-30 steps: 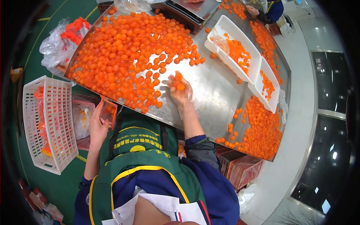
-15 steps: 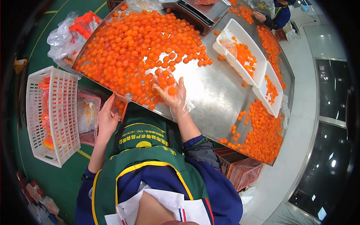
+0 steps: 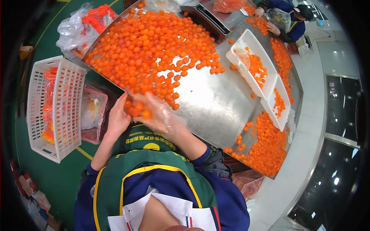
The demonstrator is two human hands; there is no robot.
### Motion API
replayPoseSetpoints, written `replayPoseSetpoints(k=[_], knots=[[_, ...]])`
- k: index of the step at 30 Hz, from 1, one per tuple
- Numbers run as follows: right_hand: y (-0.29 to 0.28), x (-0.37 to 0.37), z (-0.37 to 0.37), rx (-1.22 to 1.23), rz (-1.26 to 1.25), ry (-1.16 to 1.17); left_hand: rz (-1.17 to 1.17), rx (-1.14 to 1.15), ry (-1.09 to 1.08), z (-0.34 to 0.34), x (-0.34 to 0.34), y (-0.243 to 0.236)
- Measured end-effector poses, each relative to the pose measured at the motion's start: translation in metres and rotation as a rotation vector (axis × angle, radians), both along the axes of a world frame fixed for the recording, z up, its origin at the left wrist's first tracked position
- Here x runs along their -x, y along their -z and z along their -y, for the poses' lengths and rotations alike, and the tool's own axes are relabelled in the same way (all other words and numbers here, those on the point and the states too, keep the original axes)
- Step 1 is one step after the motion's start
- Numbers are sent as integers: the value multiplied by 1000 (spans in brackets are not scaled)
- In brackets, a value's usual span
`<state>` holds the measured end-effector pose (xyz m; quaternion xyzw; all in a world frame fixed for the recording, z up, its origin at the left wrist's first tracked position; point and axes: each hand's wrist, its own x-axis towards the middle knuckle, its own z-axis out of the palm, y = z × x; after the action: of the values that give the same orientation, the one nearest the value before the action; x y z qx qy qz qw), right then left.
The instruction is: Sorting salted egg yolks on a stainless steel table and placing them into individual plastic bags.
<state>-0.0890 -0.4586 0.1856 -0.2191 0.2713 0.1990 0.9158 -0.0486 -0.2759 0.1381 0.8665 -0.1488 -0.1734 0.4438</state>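
1. Whereas a second ago the right hand (image 3: 162,115) lay out on the bare steel of the counter (image 3: 216,104) among the loose fruit at the rim of the pile, it has now come back to the counter's near edge, right in front of the person's chest.
2. Half a second ago the left hand (image 3: 117,119) hung below that edge, apart from the right; now it has risen to meet it, and the two are cupped together.
3. Between them sits a small clutch of small orange fruits (image 3: 135,109), touching both palms. The right hand wears a thin clear glove, its fingers curled loosely over the fruit rather than clenched; the left hand's fingers are bent upward as a catching scoop beneath.
4. My reading: a handful has been raked off the pile and gathered at the near edge, so the fruit is now off the steel and carried in the hands.
5. The big pile of orange fruit (image 3: 154,50) covers the far left part of the counter, with bare metal between it and the right-hand heaps.
6. Two white trays (image 3: 266,82) lie toward the right edge, each partly filled.
7. On the floor left of the counter stands a white slatted basket (image 3: 58,107), beside a bag-lined pink crate (image 3: 94,115).
8. Another person's gloved hands (image 3: 269,23) work at the far corner.
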Motion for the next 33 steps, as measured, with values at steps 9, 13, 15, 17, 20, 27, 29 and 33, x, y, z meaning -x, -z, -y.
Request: replayPoseSetpoints(k=[9, 13, 15, 17, 20, 27, 29, 33], knots=[[-7, -15, 43, 592, 238, -125, 12, 8, -94, -18, -2, 14], [104, -66, 163, 2289, 625, 83, -62, 76, -127, -20, -6, 17], [112, -81, 166, 2385, 667, -137, -79, 83, -153, -20, -6, 14], [118, -94, 169, 2466, 708, -362, -49, 35, -146, -19, -5, 12], [145, -100, 184, 2537, 872, -222, -25, 7, -142, -17, -7, 7], [142, -115, 182, 2090, 669, -105, -87, 59, -183, -19, -10, 13], [133, -117, 171, 1970, 692, -139, -81, 31, -167, -20, -12, 11], [129, -123, 140, 1084, 45, 22, -50, -13, -134, -18, -12, 10]])
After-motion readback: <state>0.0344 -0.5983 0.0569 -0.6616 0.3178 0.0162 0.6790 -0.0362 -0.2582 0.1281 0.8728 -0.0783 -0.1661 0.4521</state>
